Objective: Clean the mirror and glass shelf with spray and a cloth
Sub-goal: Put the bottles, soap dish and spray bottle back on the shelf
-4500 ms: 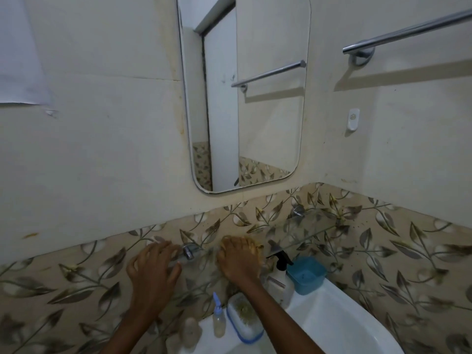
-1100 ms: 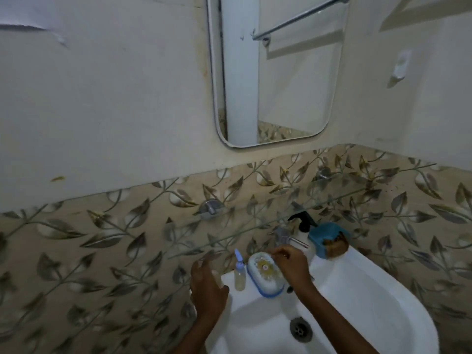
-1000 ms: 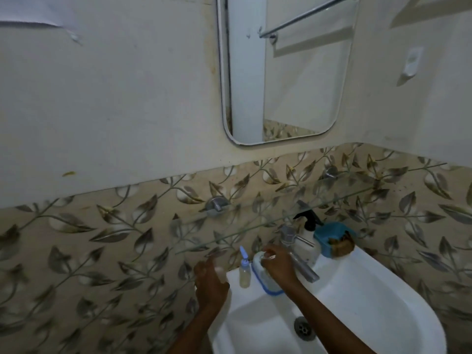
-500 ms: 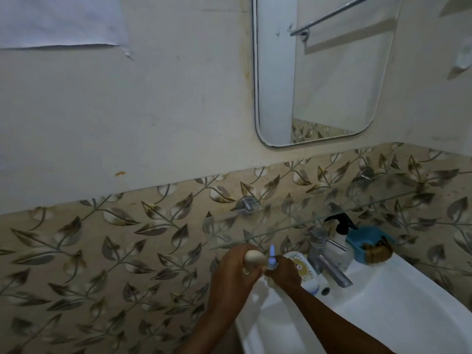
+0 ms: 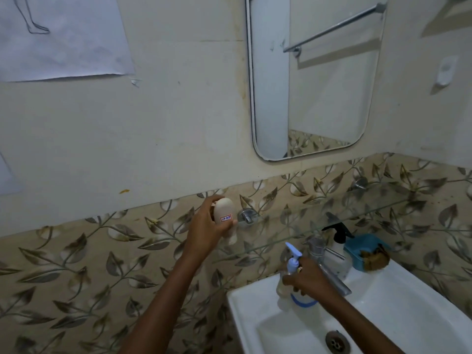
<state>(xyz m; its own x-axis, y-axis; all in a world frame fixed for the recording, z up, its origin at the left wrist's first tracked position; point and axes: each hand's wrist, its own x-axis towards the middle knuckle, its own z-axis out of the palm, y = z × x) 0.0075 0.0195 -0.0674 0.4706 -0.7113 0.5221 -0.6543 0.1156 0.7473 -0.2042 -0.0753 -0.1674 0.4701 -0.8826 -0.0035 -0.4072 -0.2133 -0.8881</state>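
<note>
The left hand (image 5: 207, 229) was closed around a beige bottle (image 5: 224, 218) with a small label, holding it up at the left end of the glass shelf (image 5: 357, 217), near the metal bracket (image 5: 245, 216). The right hand (image 5: 307, 278) gripped the spray bottle (image 5: 288, 270) with a blue nozzle at the back edge of the sink (image 5: 413, 305), beside the tap (image 5: 325, 264). The mirror (image 5: 329, 80) hung on the wall above the shelf. A brown cloth (image 5: 374, 258) lay in a blue dish (image 5: 357, 247) behind the tap.
</note>
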